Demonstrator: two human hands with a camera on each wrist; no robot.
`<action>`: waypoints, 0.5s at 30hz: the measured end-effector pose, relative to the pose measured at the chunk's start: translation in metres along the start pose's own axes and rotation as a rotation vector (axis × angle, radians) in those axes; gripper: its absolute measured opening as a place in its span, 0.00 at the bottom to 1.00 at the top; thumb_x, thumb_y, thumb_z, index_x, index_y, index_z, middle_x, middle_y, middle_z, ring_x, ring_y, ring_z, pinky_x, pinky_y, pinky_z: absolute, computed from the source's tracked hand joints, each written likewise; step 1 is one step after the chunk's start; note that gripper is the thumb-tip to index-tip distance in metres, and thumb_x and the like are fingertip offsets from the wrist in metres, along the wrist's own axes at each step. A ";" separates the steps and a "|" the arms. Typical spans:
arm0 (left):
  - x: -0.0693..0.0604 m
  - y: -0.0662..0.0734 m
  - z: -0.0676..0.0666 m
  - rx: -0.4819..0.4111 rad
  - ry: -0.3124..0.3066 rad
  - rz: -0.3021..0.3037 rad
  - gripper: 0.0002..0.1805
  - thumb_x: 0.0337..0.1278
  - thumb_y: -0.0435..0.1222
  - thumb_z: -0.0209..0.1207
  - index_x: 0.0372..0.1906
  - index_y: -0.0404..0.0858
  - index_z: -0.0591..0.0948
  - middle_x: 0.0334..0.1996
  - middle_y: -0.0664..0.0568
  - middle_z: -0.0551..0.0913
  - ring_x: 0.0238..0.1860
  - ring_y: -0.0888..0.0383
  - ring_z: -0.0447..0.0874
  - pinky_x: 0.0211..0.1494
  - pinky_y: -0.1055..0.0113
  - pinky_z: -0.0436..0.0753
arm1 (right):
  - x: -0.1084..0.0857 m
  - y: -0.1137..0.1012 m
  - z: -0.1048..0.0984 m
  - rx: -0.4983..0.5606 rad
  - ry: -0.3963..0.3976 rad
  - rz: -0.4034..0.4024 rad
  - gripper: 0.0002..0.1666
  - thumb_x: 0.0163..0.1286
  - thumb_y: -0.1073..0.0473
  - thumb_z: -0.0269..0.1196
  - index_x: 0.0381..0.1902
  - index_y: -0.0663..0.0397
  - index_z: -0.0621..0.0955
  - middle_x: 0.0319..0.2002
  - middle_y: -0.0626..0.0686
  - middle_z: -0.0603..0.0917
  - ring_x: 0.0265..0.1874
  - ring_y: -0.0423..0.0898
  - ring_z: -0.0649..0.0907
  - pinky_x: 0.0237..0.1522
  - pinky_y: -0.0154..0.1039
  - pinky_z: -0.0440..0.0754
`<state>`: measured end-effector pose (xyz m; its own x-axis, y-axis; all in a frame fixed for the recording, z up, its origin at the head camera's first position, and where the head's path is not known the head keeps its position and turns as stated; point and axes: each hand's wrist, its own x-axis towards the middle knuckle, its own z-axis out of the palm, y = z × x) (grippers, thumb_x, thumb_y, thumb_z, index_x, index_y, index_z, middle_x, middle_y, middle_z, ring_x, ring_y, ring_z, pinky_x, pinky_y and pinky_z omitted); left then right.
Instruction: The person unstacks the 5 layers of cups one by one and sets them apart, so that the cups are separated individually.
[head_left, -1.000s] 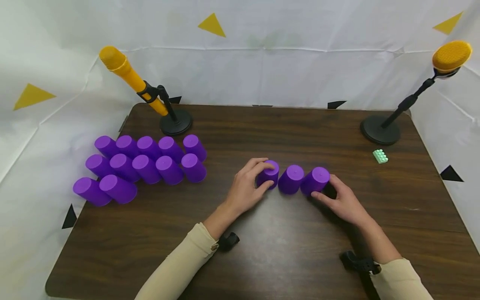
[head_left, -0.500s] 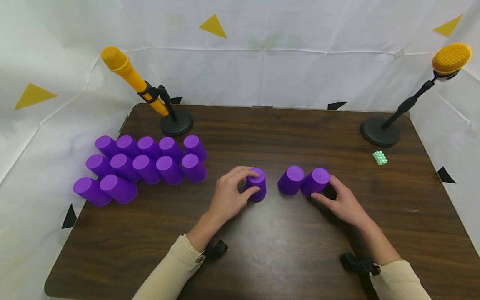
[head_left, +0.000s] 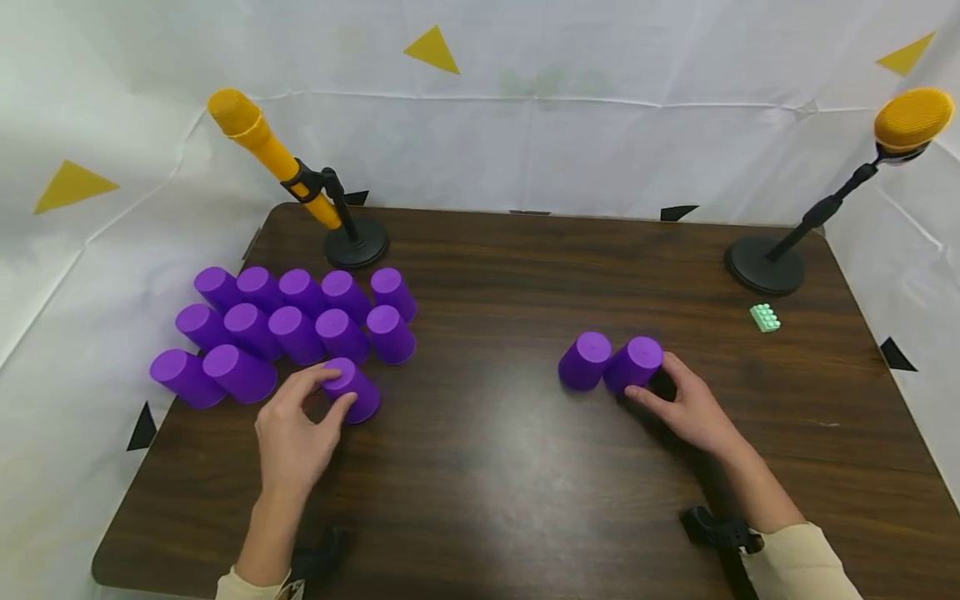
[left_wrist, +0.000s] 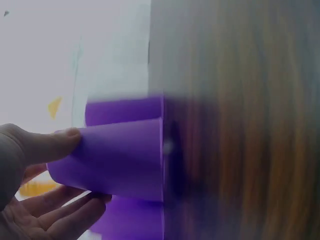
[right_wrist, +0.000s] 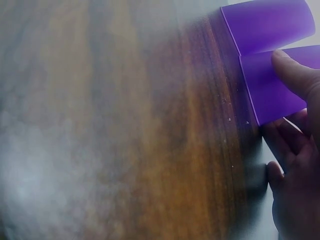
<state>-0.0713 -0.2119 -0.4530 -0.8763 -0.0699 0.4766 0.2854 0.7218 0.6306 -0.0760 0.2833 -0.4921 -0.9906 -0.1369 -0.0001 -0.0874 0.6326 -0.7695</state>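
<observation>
In the head view my left hand (head_left: pixel 296 433) pinches an upside-down purple cup (head_left: pixel 358 398) between thumb and fingers, just in front of several purple cups (head_left: pixel 243 377) standing in rows at the left. The left wrist view shows the thumb on one side of this held cup (left_wrist: pixel 115 157) and the fingers on the other, with more cups beside it. My right hand (head_left: pixel 690 410) holds another inverted purple cup (head_left: pixel 628 375) by its sides. That cup stands on the table beside a further purple cup (head_left: pixel 581 368), very close or touching.
A yellow microphone (head_left: pixel 262 146) on a black stand is behind the cup rows. Another yellow-headed microphone (head_left: pixel 912 121) on a stand rises at the back right. A small mint-green toy brick (head_left: pixel 765 317) lies before it on the dark wooden table (head_left: pixel 480 500).
My left hand has carried one cup leftward, out of the row of three in the middle to the front of the left group. My right hand has stayed at its cup.
</observation>
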 end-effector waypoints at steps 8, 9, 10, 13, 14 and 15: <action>0.013 -0.027 -0.027 0.199 0.164 -0.078 0.18 0.40 0.30 0.77 0.41 0.37 0.86 0.41 0.45 0.87 0.37 0.46 0.85 0.43 0.50 0.79 | -0.001 0.001 0.000 -0.005 0.008 -0.002 0.34 0.66 0.51 0.68 0.64 0.59 0.70 0.56 0.64 0.76 0.60 0.64 0.72 0.61 0.68 0.62; 0.013 -0.028 -0.027 0.211 0.175 -0.088 0.17 0.40 0.30 0.76 0.41 0.38 0.86 0.40 0.44 0.87 0.36 0.45 0.84 0.41 0.49 0.79 | -0.001 0.001 0.000 -0.005 0.007 -0.001 0.34 0.66 0.51 0.68 0.64 0.59 0.70 0.56 0.64 0.76 0.60 0.64 0.72 0.61 0.69 0.62; 0.014 -0.029 -0.027 0.223 0.184 -0.096 0.17 0.40 0.31 0.76 0.40 0.38 0.86 0.40 0.43 0.86 0.36 0.45 0.84 0.40 0.48 0.78 | -0.001 0.001 0.000 -0.005 0.007 -0.002 0.34 0.66 0.51 0.68 0.64 0.59 0.70 0.56 0.64 0.76 0.60 0.64 0.72 0.61 0.68 0.62; 0.014 -0.032 -0.025 0.252 0.202 -0.121 0.16 0.41 0.32 0.76 0.40 0.38 0.86 0.37 0.43 0.86 0.35 0.44 0.83 0.39 0.46 0.77 | 0.000 0.001 0.001 -0.006 0.010 -0.003 0.34 0.66 0.51 0.68 0.64 0.59 0.70 0.56 0.63 0.76 0.60 0.63 0.72 0.61 0.68 0.62; 0.015 -0.033 -0.025 0.257 0.205 -0.130 0.16 0.41 0.32 0.76 0.39 0.38 0.86 0.37 0.42 0.86 0.35 0.44 0.83 0.40 0.46 0.77 | 0.000 0.001 0.001 -0.007 0.011 -0.004 0.34 0.66 0.51 0.68 0.64 0.59 0.70 0.55 0.63 0.76 0.59 0.62 0.72 0.61 0.68 0.63; 0.015 -0.034 -0.025 0.263 0.207 -0.137 0.16 0.42 0.33 0.76 0.39 0.38 0.86 0.37 0.42 0.86 0.36 0.44 0.83 0.41 0.45 0.77 | 0.000 0.001 0.001 -0.007 0.012 -0.006 0.33 0.66 0.52 0.68 0.63 0.59 0.71 0.55 0.63 0.76 0.59 0.62 0.73 0.61 0.67 0.63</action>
<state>-0.0847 -0.2545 -0.4522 -0.7948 -0.2964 0.5295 0.0378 0.8467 0.5307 -0.0762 0.2833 -0.4934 -0.9913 -0.1314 0.0119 -0.0937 0.6374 -0.7648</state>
